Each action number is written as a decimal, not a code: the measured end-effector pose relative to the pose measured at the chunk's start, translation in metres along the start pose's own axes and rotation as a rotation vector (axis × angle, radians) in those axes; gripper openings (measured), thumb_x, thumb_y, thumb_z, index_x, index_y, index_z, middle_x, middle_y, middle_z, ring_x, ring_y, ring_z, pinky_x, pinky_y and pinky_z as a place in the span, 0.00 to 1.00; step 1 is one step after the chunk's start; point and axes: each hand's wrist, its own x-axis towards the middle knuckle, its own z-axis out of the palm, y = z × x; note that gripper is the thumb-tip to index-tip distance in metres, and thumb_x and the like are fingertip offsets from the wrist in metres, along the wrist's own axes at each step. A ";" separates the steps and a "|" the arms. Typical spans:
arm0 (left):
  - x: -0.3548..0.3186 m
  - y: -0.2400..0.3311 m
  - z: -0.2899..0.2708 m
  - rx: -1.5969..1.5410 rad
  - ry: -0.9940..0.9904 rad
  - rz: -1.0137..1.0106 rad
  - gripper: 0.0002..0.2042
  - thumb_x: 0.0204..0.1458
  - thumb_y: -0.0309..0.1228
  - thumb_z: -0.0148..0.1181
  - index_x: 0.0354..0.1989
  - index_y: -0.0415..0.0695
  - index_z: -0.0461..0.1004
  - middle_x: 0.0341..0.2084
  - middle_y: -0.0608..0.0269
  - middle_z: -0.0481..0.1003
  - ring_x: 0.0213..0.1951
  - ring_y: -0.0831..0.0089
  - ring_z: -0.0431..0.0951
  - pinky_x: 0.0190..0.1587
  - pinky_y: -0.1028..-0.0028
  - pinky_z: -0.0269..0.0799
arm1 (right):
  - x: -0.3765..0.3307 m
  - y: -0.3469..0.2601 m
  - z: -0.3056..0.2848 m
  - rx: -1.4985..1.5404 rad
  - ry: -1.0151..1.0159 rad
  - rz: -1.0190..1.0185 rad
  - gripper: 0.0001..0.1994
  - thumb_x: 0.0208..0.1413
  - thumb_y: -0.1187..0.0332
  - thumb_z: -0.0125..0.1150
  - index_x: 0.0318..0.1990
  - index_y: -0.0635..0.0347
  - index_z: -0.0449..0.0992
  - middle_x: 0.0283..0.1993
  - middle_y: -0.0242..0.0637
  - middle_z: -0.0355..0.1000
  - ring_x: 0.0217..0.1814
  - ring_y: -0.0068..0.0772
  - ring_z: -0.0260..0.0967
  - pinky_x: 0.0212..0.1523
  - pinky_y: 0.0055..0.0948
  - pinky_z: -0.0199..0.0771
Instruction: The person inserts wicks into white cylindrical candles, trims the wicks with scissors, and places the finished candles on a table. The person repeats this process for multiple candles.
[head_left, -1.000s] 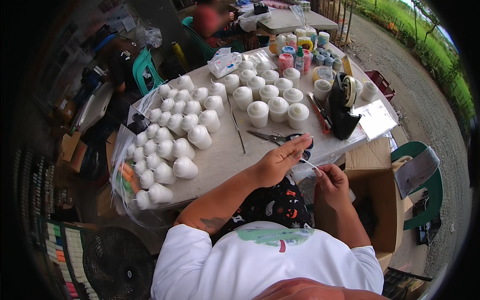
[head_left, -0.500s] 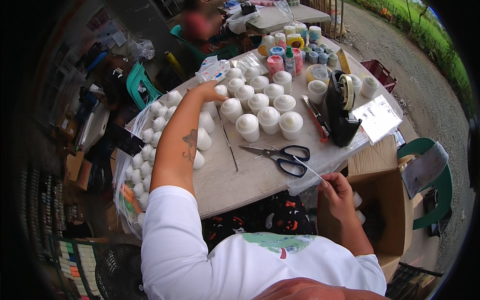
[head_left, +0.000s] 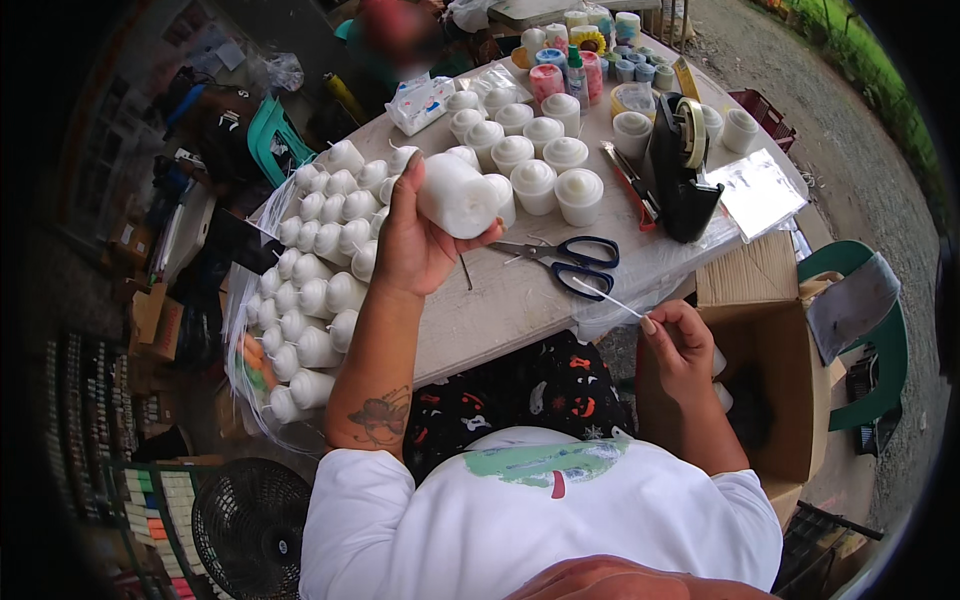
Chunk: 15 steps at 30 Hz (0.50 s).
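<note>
My left hand [head_left: 418, 250] is wrapped round a white pillar candle [head_left: 458, 200], raised above the table and tilted so its flat end with a small dimple faces me. Between the thumb and fingers of my right hand [head_left: 678, 348] is a thin white wick [head_left: 612, 298], held off the table's near edge with its tip over the scissors. Those dark-blue-handled scissors [head_left: 553, 257] lie spread on the table, their blade tips hidden behind my left hand. Beyond them stand several white candles with swirled tops [head_left: 535, 185]. More white candles [head_left: 318, 295] lie in rows left of my forearm.
A black tape dispenser [head_left: 682, 185] and a red-and-grey utility knife [head_left: 632, 190] lie at the right. An open cardboard box [head_left: 725, 278] stands beside my right arm. Coloured candles [head_left: 548, 82], a spray bottle [head_left: 577, 80] and a person [head_left: 395, 35] are farther back. A fan [head_left: 250, 520] stands lower left.
My left hand has drawn back from the far candles toward me, lifting one candle and tipping it. The right hand still pinches the wick, moved slightly.
</note>
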 end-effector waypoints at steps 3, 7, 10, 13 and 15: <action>-0.030 -0.053 -0.004 -0.216 -0.112 -0.206 0.30 0.55 0.60 0.45 0.48 0.42 0.67 0.36 0.59 0.76 0.33 0.63 0.81 0.35 0.59 0.82 | -0.005 -0.005 -0.005 -0.063 -0.011 -0.097 0.03 0.54 0.81 0.59 0.34 0.65 0.72 0.32 0.32 0.67 0.32 0.21 0.63 0.35 0.19 0.62; -0.036 -0.088 0.011 -0.190 -0.048 -0.298 0.30 0.53 0.62 0.48 0.45 0.43 0.68 0.32 0.58 0.76 0.31 0.63 0.81 0.34 0.61 0.82 | -0.009 -0.020 -0.016 -0.114 -0.024 -0.165 0.04 0.52 0.82 0.59 0.34 0.64 0.73 0.32 0.34 0.68 0.32 0.25 0.64 0.33 0.23 0.64; -0.038 -0.100 0.021 -0.195 -0.035 -0.343 0.31 0.52 0.62 0.49 0.44 0.42 0.68 0.31 0.56 0.76 0.31 0.62 0.81 0.34 0.61 0.82 | -0.011 -0.030 -0.022 -0.150 -0.050 -0.205 0.05 0.51 0.82 0.59 0.34 0.64 0.73 0.32 0.34 0.68 0.34 0.26 0.66 0.33 0.24 0.65; -0.038 -0.104 0.026 -0.173 -0.039 -0.367 0.31 0.52 0.62 0.49 0.44 0.43 0.68 0.31 0.56 0.76 0.31 0.62 0.81 0.35 0.61 0.82 | -0.011 -0.035 -0.023 -0.200 -0.088 -0.230 0.05 0.50 0.82 0.60 0.34 0.64 0.74 0.32 0.35 0.69 0.35 0.28 0.67 0.34 0.24 0.66; -0.039 -0.106 0.029 -0.133 -0.019 -0.355 0.30 0.51 0.62 0.50 0.44 0.44 0.67 0.32 0.57 0.76 0.32 0.62 0.80 0.35 0.61 0.82 | -0.013 -0.040 -0.020 -0.155 -0.102 -0.158 0.06 0.49 0.82 0.61 0.34 0.64 0.74 0.32 0.36 0.70 0.36 0.30 0.68 0.34 0.25 0.67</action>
